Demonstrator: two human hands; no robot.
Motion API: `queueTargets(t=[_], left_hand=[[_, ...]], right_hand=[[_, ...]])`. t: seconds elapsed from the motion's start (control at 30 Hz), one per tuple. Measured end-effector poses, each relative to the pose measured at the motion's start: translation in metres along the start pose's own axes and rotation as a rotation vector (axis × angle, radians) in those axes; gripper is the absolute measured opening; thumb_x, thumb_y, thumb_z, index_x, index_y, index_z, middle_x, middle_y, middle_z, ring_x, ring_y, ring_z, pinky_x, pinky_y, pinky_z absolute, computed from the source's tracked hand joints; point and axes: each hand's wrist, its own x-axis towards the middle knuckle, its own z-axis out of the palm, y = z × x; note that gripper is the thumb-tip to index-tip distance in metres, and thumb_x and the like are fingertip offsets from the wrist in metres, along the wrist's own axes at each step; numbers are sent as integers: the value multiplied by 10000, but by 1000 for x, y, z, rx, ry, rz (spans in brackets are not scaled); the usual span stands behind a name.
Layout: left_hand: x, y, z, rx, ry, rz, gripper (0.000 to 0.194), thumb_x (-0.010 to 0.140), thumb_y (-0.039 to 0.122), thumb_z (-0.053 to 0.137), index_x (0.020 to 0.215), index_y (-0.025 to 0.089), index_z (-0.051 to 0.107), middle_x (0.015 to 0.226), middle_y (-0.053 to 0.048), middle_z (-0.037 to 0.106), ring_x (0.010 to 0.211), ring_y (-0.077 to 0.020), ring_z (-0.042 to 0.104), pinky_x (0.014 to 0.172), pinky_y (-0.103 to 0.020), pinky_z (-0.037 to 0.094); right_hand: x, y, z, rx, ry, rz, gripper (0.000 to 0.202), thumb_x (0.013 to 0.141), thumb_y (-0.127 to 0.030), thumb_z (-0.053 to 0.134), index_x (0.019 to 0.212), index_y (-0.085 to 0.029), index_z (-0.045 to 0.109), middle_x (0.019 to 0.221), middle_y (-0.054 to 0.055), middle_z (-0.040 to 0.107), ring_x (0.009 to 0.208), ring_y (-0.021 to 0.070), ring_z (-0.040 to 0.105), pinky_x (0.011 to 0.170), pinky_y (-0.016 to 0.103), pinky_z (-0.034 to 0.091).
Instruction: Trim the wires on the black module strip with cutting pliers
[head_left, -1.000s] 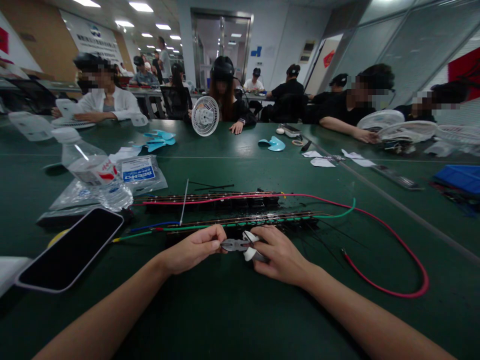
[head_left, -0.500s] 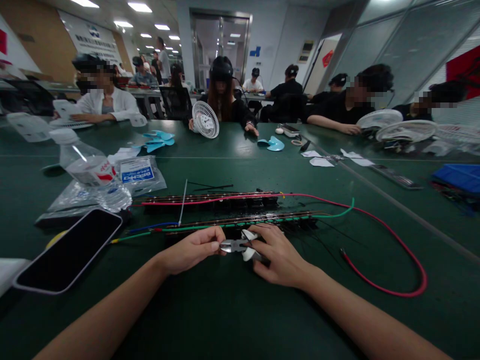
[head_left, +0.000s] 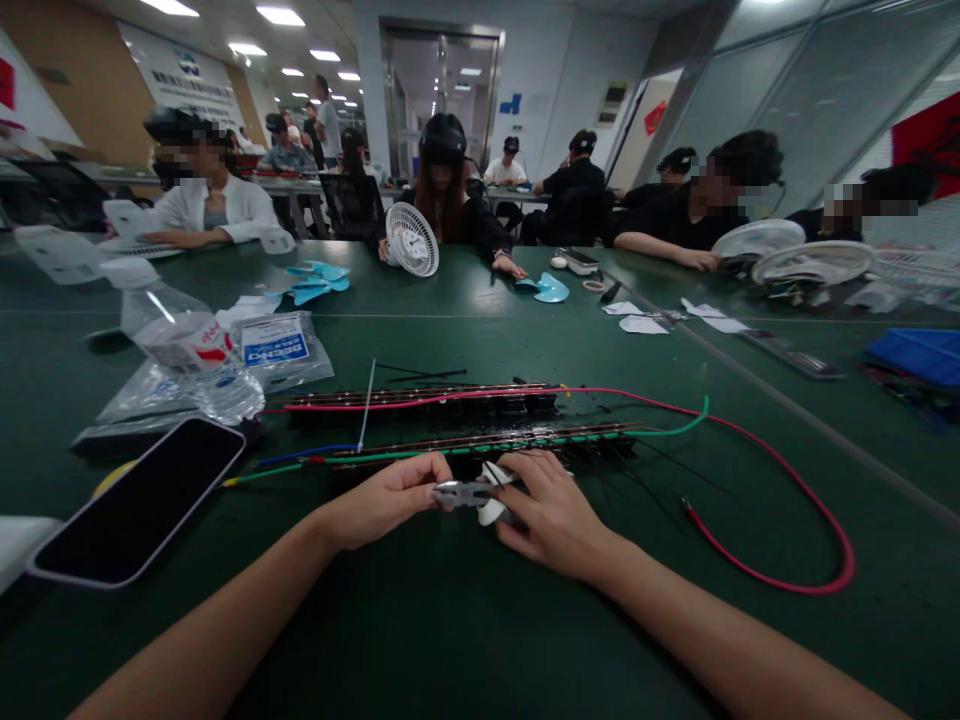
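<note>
My right hand [head_left: 559, 512] is closed on the white handles of a pair of cutting pliers [head_left: 463, 493], whose metal jaws point left. My left hand [head_left: 390, 500] is closed in a pinch right at the jaw tips; whatever lies between its fingers is too small to make out. Just beyond both hands lies a long dark terminal strip [head_left: 525, 438] with a green wire [head_left: 420, 452] along it. A second strip [head_left: 495, 402] lies parallel behind, with a red cable [head_left: 600, 392] running over it. A pale cable tie [head_left: 367, 405] stands up between the strips at the left.
To the left are a phone [head_left: 142, 505], a plastic bottle [head_left: 180, 340] and a plastic packet [head_left: 289, 350]. The red cable's loose end [head_left: 686, 505] curls back on the right. Black ties [head_left: 427, 376] lie behind the strips. A person opposite holds a white fan grille [head_left: 412, 240].
The pliers have shifted slightly left and their jaws look closer together. My right hand has moved a little with them. The person opposite has reached a hand toward the blue fan blades.
</note>
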Motion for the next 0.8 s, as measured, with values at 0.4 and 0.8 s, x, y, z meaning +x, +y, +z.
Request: queueTargets(t=[0.4, 0.8], left_hand=[[0, 1, 2, -66, -6, -4, 136, 878, 262, 630, 861, 135, 585, 835, -23, 522, 818, -158, 465, 787, -286, 346], [0, -5, -3, -158, -46, 20, 128, 891, 254, 609, 882, 127, 601, 849, -44, 535, 853, -174, 484, 820, -301, 353]], right_hand=[[2, -4, 2, -38, 24, 1, 240, 786, -255, 591, 995, -147, 640, 1127, 166, 547, 1000, 287, 495, 837, 463, 457], [3, -4, 3, -75, 2, 0, 280, 794, -264, 601, 1044, -143, 635, 1164, 170, 546, 1029, 296, 499, 860, 467, 453]])
